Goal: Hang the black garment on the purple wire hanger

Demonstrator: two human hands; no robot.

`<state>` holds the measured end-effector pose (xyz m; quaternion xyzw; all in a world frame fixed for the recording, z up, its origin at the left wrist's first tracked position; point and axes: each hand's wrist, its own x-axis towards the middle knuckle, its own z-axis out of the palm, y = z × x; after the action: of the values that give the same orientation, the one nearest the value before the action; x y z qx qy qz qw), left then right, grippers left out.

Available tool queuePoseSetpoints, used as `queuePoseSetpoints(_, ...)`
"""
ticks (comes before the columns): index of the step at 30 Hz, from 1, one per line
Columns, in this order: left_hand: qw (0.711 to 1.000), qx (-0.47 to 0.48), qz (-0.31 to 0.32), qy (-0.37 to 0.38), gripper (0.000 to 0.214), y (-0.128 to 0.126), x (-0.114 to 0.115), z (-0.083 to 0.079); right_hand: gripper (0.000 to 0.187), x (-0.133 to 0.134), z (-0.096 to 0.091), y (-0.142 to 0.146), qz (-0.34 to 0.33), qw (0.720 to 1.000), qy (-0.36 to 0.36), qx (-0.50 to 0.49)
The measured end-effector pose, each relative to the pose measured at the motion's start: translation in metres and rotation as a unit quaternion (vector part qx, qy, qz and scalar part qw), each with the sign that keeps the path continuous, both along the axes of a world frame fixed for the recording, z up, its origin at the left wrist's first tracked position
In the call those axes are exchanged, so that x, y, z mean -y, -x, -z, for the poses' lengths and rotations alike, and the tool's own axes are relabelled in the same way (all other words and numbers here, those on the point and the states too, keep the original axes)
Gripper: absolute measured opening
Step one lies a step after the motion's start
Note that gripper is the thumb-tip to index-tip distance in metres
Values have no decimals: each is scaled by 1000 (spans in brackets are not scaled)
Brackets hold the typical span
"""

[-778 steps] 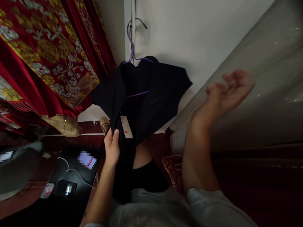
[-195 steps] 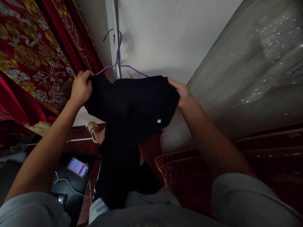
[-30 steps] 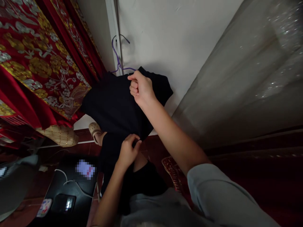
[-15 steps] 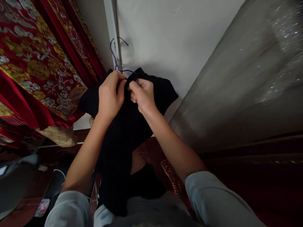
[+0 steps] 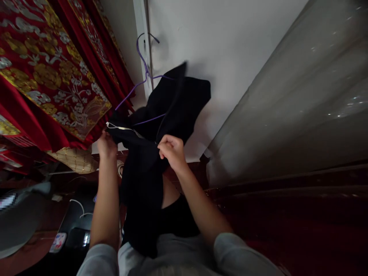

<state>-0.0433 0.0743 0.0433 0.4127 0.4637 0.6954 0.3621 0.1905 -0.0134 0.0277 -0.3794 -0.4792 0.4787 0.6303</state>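
A black garment (image 5: 143, 157) hangs on a purple wire hanger (image 5: 146, 73), its neck opening spread so that the hanger's bars show. At the opening's front edge, my right hand (image 5: 172, 151) pinches the cloth between thumb and fingers. My left hand (image 5: 107, 145) is at the garment's left shoulder, fingers closed on the cloth and partly hidden by it. A thin white loop (image 5: 120, 127) lies along the edge just above this hand. The left arm of the hanger is uncovered, while cloth drapes over the right part.
Red curtain-like cloth (image 5: 57, 80) with gold and silver flowers hangs at left. Behind the hanger is a white wall (image 5: 215, 38). Grey translucent sheeting (image 5: 287, 115) stands at right. Lower left are a grey rounded object (image 5: 23, 222) and a dark seat (image 5: 74, 214) holding small items.
My left hand has moved left and down from the collar, pulling the garment's left side off the hanger arm. The right hand has lowered with the front edge, and the neck opening has widened.
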Motion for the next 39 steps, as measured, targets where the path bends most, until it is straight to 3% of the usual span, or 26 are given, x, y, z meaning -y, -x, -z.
queuePoseSetpoints(2,998,-31,30,55,34,-13,12,35,13,13,16,1,-1,999,23,-32)
queuePoseSetpoints(4,992,-69,62,83,31,-25,24,60,14,23,31,0,3,996,52,-69)
queuePoseSetpoints(7,983,-135,101,73,17,-35,40,71,16,25,47,-11,11,992,68,-106)
queuePoseSetpoints(10,974,-183,127,41,6,-40,49,55,17,19,52,-28,79,990,52,-104)
queuePoseSetpoints(14,975,-172,140,-29,13,-55,67,10,17,18,49,-42,226,973,3,-42)
queuePoseSetpoints(15,972,-172,153,-51,15,-61,74,-2,18,20,46,-42,226,974,-20,-15)
queuePoseSetpoints(17,951,-208,213,-85,16,-74,89,-24,33,26,40,-38,165,983,-73,40)
queuePoseSetpoints(20,875,-323,342,-112,14,-94,108,-43,72,33,33,-28,25,987,-125,101)
queuePoseSetpoints(22,832,-380,383,-132,16,-105,113,-44,84,34,34,-25,5,985,-134,107)
queuePoseSetpoints(23,824,-393,382,-145,18,-108,113,-42,81,34,35,-25,21,987,-127,100)
queuePoseSetpoints(27,859,-345,324,-193,53,-112,94,-19,31,30,42,-34,89,992,-29,89)
queuePoseSetpoints(29,863,-344,310,-203,70,-113,79,-6,25,32,38,-39,92,990,-18,104)
queuePoseSetpoints(31,827,-415,331,-186,73,-113,66,6,21,36,26,-44,82,988,-58,115)
queuePoseSetpoints(34,712,-578,374,-137,51,-108,49,14,13,41,-2,-55,22,973,-158,165)
queuePoseSetpoints(36,653,-656,362,-109,34,-97,37,14,11,43,-20,-66,-19,951,-219,218)
queuePoseSetpoints(39,630,-698,333,-66,24,-66,19,8,18,43,-42,-83,4,923,-288,255)
